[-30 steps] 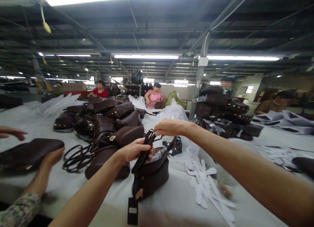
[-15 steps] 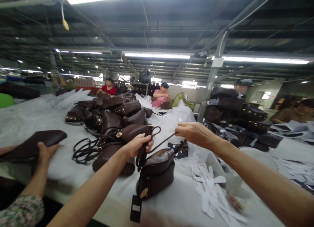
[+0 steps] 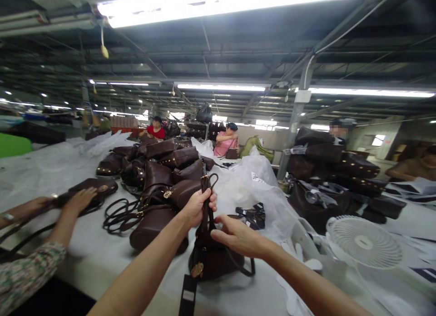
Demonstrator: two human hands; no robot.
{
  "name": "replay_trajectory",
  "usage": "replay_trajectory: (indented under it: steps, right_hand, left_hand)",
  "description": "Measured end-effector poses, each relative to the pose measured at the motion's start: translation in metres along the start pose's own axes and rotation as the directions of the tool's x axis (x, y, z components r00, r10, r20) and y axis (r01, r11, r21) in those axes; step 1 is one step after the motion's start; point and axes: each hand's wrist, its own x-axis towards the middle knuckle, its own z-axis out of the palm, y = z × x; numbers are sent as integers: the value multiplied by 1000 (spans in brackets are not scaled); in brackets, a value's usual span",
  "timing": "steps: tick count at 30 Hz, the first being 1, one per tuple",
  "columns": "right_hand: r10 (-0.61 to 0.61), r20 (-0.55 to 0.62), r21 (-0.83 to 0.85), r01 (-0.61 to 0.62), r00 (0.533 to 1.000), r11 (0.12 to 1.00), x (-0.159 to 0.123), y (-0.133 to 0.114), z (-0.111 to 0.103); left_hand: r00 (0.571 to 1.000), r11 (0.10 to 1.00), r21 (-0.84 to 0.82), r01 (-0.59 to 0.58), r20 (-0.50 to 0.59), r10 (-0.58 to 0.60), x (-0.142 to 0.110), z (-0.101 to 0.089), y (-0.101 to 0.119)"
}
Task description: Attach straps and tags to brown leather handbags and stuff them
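Note:
A dark brown handbag [image 3: 218,263] stands upright on the white-covered table in front of me. A round gold charm [image 3: 197,269] and a black hang tag [image 3: 188,294] hang at its left side. My left hand [image 3: 199,207] is closed around the bag's gathered strap [image 3: 206,188], holding it up above the bag. Close by, my right hand [image 3: 235,234] is over the bag's top with thumb and fingers apart, at the lower part of the strap. A loop of strap [image 3: 250,268] droops down the bag's right side. My right hand partly hides the bag's opening.
Brown bags [image 3: 158,170] lie heaped behind my left hand. At left, a co-worker's hands [image 3: 80,200] rest on another bag [image 3: 98,186]. Clear plastic [image 3: 252,179], black tags [image 3: 250,216], a white fan [image 3: 366,241] and white paper pieces [image 3: 289,279] are to the right.
My right hand has let go of the stretched strap and come down and left to the bag. The strap's loose length now hangs at the right. The co-worker's bag has moved away from me.

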Motion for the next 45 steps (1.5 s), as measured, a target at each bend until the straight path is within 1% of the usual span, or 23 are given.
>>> replay_trajectory:
  steps: [2,3,4,7,9,10,11,12,13,15,16,17,18,20,23,26,29,33,35,37,40,43,45]
  right_hand:
    - [-7,-144,-102,-8,990,995,3,-3,9]
    - [-5,-192,-123,-19,981,992,5,-3,12]
    - [-1,-211,-131,-28,977,991,7,-2,14]
    - [-4,-149,-184,-23,989,983,13,5,16]
    - [-34,-64,-233,18,997,972,14,10,12]
    - [-51,-12,-227,47,999,973,13,12,8]
    - [-54,31,-186,59,998,981,12,13,3]
    - [-35,55,-108,41,998,993,11,14,-2]
    - [5,52,-4,-5,999,1000,11,14,-8]
    - [139,-40,219,-127,989,967,16,11,-19]
    - [200,-113,306,-157,973,939,20,9,-25]
    - [231,-190,359,-151,954,921,25,6,-30]
    - [228,-256,380,-119,939,917,31,3,-35]
    - [172,-329,370,-41,928,928,42,-2,-44]
    - [119,-373,332,13,920,943,51,-5,-57]
    - [67,-430,216,31,900,976,52,-8,-69]
    - [50,-427,189,35,903,981,51,-12,-78]
    - [114,-395,322,21,912,947,49,-16,-82]
    - [147,-373,419,25,916,908,47,-15,-80]
    - [162,-318,516,27,934,856,45,-11,-77]
    - [186,-251,655,25,950,755,43,-5,-72]
    - [251,-215,825,38,944,564,44,-4,-71]
    - [275,-184,895,45,944,445,45,-7,-71]
  left_hand:
    - [1000,1000,-12,-16,-11,16,-1,-1,1]
    - [1000,1000,-18,-16,-5,16,-2,-2,1]
    - [1000,1000,-26,-9,4,9,-2,-3,0]
    - [1000,999,-33,9,25,-9,-3,-6,-2]
    - [1000,1000,-16,-2,15,2,-4,-8,-2]
    - [1000,1000,-2,-9,8,9,-4,-9,-1]
    - [1000,1000,13,-13,7,12,-4,-10,0]
    - [1000,1000,28,-13,13,12,-5,-10,2]
    - [1000,999,43,-12,27,11,-6,-10,3]
    - [997,997,79,2,75,-8,-8,-8,3]
    - [995,995,103,13,97,-23,-9,-7,2]
    - [993,991,133,25,110,-40,-10,-5,0]
    - [992,985,169,36,117,-56,-11,-4,-1]
    - [990,971,234,48,120,-78,-12,-2,-5]
    - [987,963,266,52,133,-90,-13,-1,-7]
    - [980,966,249,74,160,-116,-14,-1,-5]
    - [975,964,250,89,176,-136,-15,-1,-3]
    - [974,959,264,101,173,-150,-15,0,-3]
    - [977,956,275,105,151,-151,-14,0,-3]
    - [984,955,279,99,118,-137,-13,-1,-2]
    - [988,945,316,90,89,-124,-14,1,-2]
    - [987,901,424,88,86,-137,-15,5,-4]
    - [988,881,468,70,87,-125,-16,7,-5]
